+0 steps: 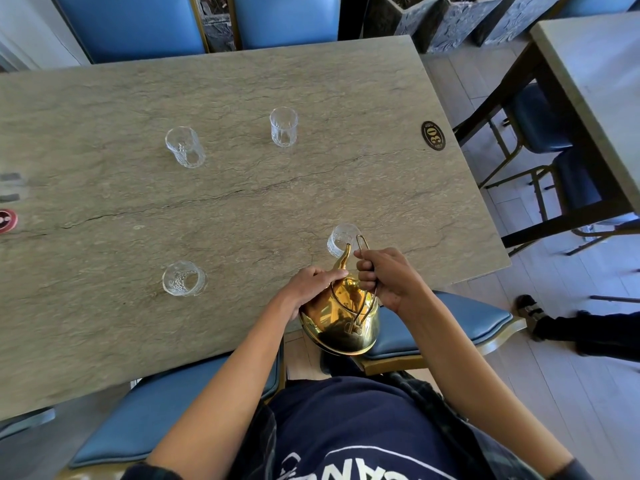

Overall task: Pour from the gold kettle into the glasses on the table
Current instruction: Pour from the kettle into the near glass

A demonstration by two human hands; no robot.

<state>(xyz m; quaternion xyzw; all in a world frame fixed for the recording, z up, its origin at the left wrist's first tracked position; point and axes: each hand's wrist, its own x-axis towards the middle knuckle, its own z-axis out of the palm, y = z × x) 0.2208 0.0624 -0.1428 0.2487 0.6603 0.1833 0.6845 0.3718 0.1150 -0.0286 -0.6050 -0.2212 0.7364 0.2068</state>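
Observation:
The gold kettle (341, 320) is tilted forward at the table's near edge, its spout tip over the near right glass (341, 237). My right hand (388, 275) grips the kettle's wire handle. My left hand (310, 284) lies on the kettle's top near the spout base, pressing on the body or lid. Three more clear glasses stand on the stone-look table (242, 188): near left (183, 278), far left (185, 147), far middle (284, 126). I cannot tell whether liquid is flowing.
A black oval number plate (433, 135) sits at the table's right edge and a red round disc (7, 220) at the left edge. Blue chairs (464, 323) surround the table. Another person's foot (530, 315) is on the floor at right, beside a second table (595, 81).

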